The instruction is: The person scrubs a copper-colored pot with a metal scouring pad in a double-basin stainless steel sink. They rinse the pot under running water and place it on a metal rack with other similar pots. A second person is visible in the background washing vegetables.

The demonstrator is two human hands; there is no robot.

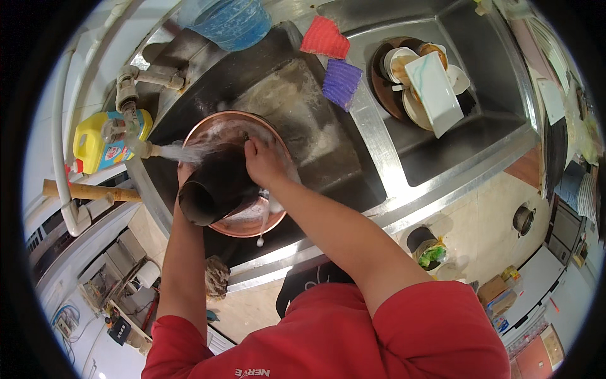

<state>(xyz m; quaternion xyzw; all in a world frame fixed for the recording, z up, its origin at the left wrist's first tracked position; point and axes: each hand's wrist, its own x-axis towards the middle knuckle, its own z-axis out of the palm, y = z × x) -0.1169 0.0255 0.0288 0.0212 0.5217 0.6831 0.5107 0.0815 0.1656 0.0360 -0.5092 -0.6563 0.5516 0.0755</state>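
Observation:
A dark cylindrical vessel is tilted over a copper-coloured round basin that holds sudsy water in the left sink. At its far left side is my left hand, mostly hidden behind the vessel, with the fingers out of sight. My right hand is closed at the vessel's right side, around something small and dark that I cannot make out. Water streams from a tap onto the vessel and into the basin. A thin spoon-like handle hangs over the basin's near side.
A red scrubbing cloth and a purple one lie on and beside the sink divider. Stacked dishes with a white rectangular plate stand in the right sink. A blue plastic tub is at the back, a yellow detergent jug at the left.

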